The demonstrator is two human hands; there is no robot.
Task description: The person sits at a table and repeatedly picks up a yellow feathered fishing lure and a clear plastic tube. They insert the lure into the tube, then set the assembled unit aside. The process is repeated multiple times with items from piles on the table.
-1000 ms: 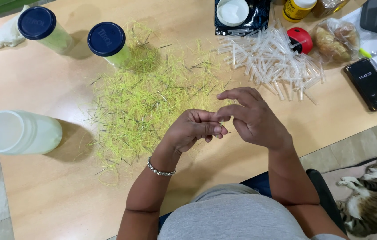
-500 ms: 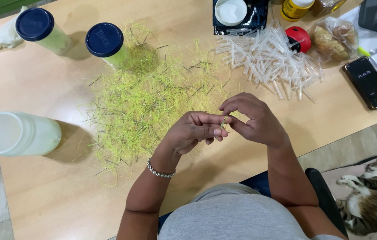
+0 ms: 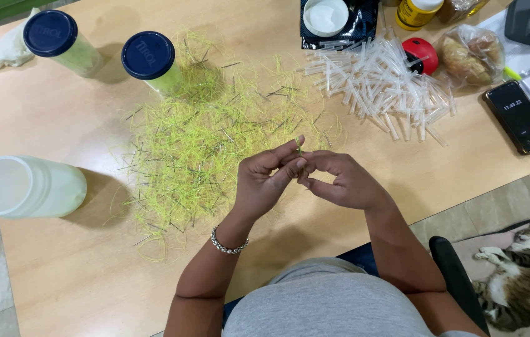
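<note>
My left hand (image 3: 267, 181) and my right hand (image 3: 341, 180) meet fingertip to fingertip over the near part of the wooden table (image 3: 59, 274). Together they pinch a thin dark pin with yellow-green thread (image 3: 299, 150), which sticks up between the fingers. Just beyond the hands lies a wide heap of yellow-green threads mixed with dark pins (image 3: 205, 140). A pile of clear plastic tubes (image 3: 380, 87) lies at the far right. A silver bracelet sits on my left wrist.
Two blue-lidded jars (image 3: 147, 57) (image 3: 51, 34) stand at the back left, a white open container (image 3: 24, 186) lies at the left. A phone (image 3: 518, 115), a red object (image 3: 424, 51), a bagged bun (image 3: 470, 55) and a black tray (image 3: 338, 22) are at the right. A cat (image 3: 521, 274) lies on the floor.
My right hand has dropped and closed in on the left hand. Both hands now pinch the thin pin between their fingertips; the hands shifted slightly toward the table's front.
</note>
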